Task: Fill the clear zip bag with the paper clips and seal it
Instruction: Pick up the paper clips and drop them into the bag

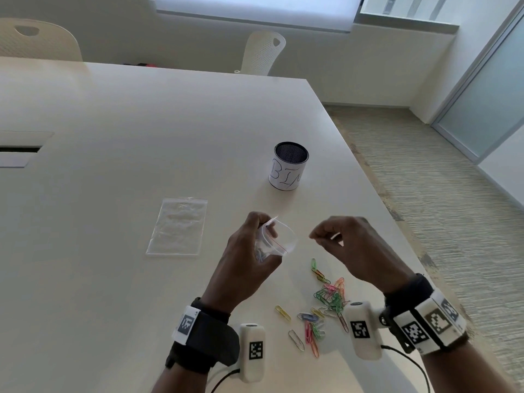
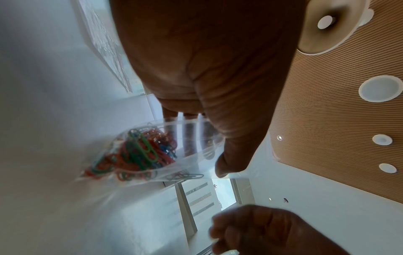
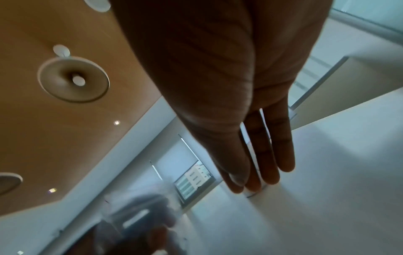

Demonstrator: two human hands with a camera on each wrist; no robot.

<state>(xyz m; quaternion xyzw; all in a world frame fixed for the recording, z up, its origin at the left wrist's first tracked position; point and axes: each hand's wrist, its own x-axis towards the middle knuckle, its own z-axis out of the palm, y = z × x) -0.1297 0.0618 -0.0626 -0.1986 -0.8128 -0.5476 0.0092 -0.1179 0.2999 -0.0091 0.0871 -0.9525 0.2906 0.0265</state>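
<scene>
Clear, crinkly plastic: my left hand (image 1: 249,256) fingers (image 2: 189,138) pinch the zip bag (image 1: 279,236), mouth agape, coloured wire paper clips (image 2: 139,151) bunched inside. My right hand (image 1: 354,248) fingers curl just beside its mouth; whether they pinch anything, I cannot tell. Loose clips (image 1: 326,304) litter the smooth worktop (image 1: 141,137) beneath.
</scene>
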